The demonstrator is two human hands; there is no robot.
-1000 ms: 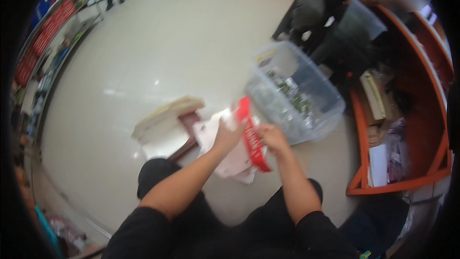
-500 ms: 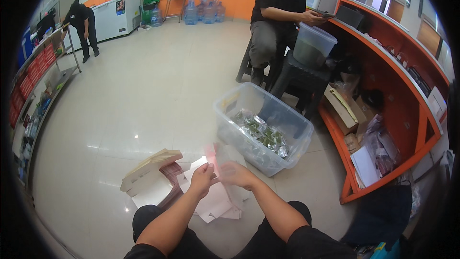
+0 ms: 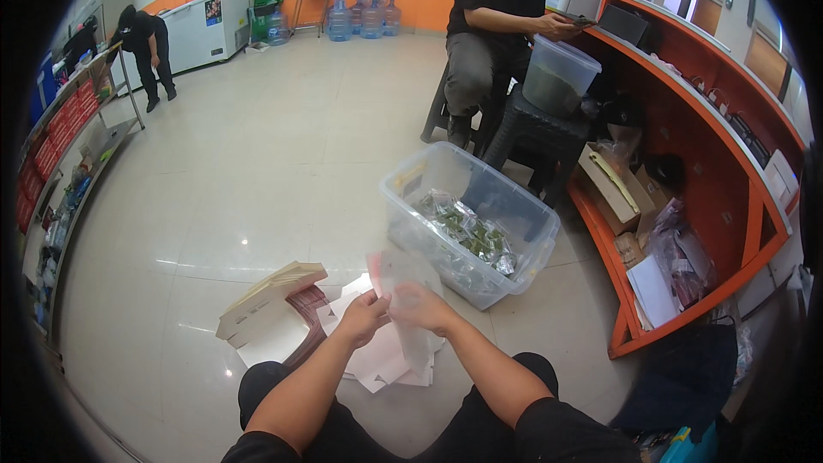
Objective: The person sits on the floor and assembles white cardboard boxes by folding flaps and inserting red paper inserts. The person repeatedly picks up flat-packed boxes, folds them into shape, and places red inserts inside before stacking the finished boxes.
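Observation:
A thin translucent sheet with a pink edge (image 3: pixel 403 269) is held up between my hands, its lower part hanging below my right hand. My left hand (image 3: pixel 364 319) pinches it by the pink edge, fingers closed. My right hand (image 3: pixel 422 309) is curled against it, close to my left fingertips; its fingers are slightly blurred and partly behind the film. Under my hands, flat pale die-cut card blanks (image 3: pixel 377 367) lie overlapping on the floor. To their left leans a thick stack of cream card blanks (image 3: pixel 273 326) with dark red edges.
Ahead right stands a clear plastic tub (image 3: pixel 403 193) holding silvery packets with green contents. Beyond it, a seated person (image 3: pixel 497 9) holds a phone beside a lidded container (image 3: pixel 561 69) on a black stool. An orange shelf unit (image 3: pixel 686 163) lines the right, a metal rack (image 3: pixel 86 176) the left.
The translucent sheet has shifted: its pink strip now shows narrower and more of the clear film spreads over and below my right hand. Both hands stay near the same place.

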